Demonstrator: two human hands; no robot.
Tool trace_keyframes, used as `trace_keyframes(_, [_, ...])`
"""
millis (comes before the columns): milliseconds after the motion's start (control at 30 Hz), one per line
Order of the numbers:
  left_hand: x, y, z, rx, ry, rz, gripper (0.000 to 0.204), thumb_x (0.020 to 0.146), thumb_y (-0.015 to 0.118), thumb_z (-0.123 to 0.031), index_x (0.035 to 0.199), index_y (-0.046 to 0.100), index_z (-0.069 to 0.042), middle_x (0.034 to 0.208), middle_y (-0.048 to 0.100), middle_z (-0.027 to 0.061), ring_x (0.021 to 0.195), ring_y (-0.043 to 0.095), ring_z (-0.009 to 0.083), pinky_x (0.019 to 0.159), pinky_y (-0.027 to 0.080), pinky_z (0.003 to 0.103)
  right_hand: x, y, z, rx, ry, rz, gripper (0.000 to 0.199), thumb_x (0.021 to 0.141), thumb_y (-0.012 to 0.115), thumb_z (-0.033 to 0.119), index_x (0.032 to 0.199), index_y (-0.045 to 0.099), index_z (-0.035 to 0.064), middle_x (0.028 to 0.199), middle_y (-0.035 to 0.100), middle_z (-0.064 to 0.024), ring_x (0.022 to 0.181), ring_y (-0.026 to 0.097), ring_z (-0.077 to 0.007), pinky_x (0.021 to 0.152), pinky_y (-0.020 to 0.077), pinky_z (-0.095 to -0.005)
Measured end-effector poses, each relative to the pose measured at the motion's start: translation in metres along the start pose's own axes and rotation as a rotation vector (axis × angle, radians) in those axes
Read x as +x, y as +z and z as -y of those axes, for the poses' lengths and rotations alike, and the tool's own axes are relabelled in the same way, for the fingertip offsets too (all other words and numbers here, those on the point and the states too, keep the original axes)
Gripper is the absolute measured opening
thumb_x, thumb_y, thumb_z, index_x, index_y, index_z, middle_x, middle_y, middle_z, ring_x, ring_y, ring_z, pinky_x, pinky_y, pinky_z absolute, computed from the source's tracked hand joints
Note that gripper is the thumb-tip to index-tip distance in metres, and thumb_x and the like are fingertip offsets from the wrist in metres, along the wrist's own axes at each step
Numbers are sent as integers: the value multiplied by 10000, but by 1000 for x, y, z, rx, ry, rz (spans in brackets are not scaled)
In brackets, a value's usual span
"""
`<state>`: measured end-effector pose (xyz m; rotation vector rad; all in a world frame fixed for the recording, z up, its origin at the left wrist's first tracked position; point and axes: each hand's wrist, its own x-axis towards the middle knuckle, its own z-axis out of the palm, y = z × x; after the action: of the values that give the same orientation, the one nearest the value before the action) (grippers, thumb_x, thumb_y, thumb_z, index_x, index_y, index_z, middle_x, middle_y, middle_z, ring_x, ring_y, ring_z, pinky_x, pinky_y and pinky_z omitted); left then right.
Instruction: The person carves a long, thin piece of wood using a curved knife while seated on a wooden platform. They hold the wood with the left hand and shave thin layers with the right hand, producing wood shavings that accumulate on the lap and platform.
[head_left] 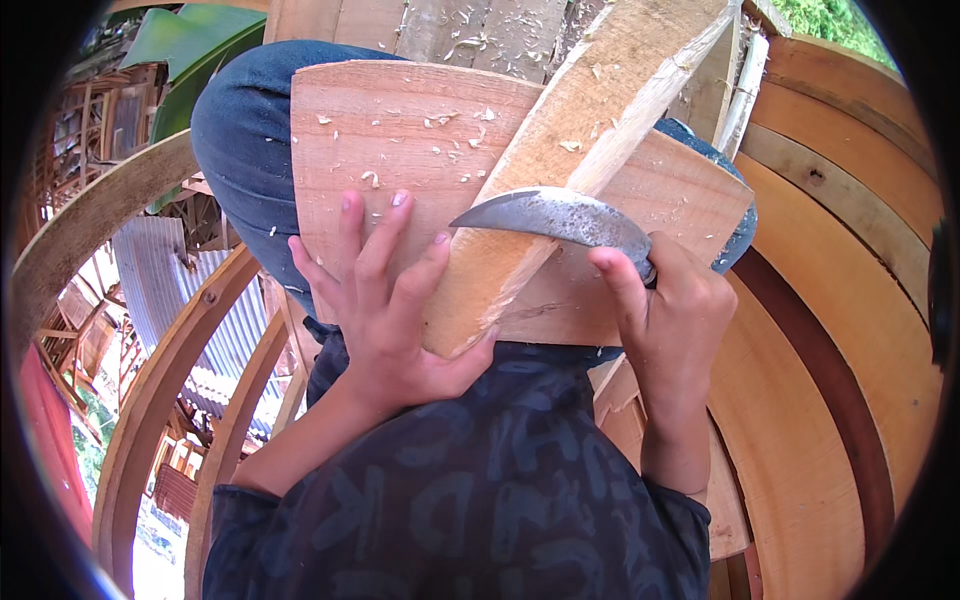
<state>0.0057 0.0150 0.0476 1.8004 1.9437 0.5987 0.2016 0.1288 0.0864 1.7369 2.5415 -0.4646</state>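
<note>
A flat reddish wooden board rests across my lap, scattered with pale shavings. Over it, slanting from near my belly up to the far right, lies a thick wooden beam with one side cut pale. My left hand is spread, fingers on the board and thumb at the beam's near end, steadying nothing between closed fingers. Gripped in my right hand is a curved sickle-like knife, its worn grey blade crossing the beam with the tip pointing left. The fist hides most of its handle.
Curved planks form a wall along the right. On the left stand bent wooden ribs, with corrugated metal sheets beyond. Shavings litter the planks ahead of my knees. A large green leaf hangs at the upper left.
</note>
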Motion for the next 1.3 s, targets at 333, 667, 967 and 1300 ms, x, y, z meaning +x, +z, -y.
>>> trace_keyframes(333, [4,4,-2,-24,-11,-2,739,589,777,-382,1210,484,-111,1468,343,198,1429,170,464,1063,-47,685,54,-49,-164,32,547,-375,653,953,525,536,594,427,0,513,298,-34,512,282,-132,466,241,-358])
trace_keyframes(667, [-5,0,0,4,-22,19,743,610,767,-399,1217,459,-100,1470,330,206,1430,155,470,1066,-46,682,2,6,-5,43,-11,-26,523,839,672,497,618,486,60,521,499,-145,474,532,-317,444,399,-374])
trace_keyframes(967, [-13,44,34,-33,-45,-36,691,610,745,-414,1185,522,-103,1445,388,152,1429,217,429,1049,-70,731,46,24,-134,-18,536,-280,560,974,538,406,653,539,-53,490,415,-146,447,379,-233,470,332,-378])
trace_keyframes(1300, [-6,63,36,-58,-74,-11,737,605,760,-371,1224,483,-81,1450,350,168,1436,176,435,1035,-73,754,11,56,-13,-33,-74,91,497,849,674,464,626,515,49,577,569,-139,513,591,-317,451,425,-390])
